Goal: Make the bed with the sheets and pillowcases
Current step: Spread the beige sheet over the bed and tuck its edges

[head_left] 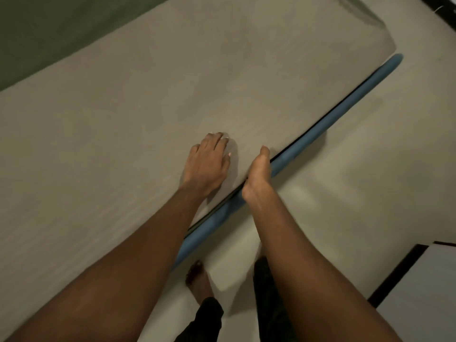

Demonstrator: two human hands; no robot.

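Both hands near the right edge of the beige sheet (148,107): my left hand (207,161) flat on it, fingers straight; my right hand (257,174) edge-on at the border beside the blue frame (308,141), fingers hidden, grip unclear.

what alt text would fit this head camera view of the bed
A person's left hand lies flat on a smooth beige fabric bed sheet; the right hand reaches over its edge, fingers hidden, above a blue rounded bed rail.
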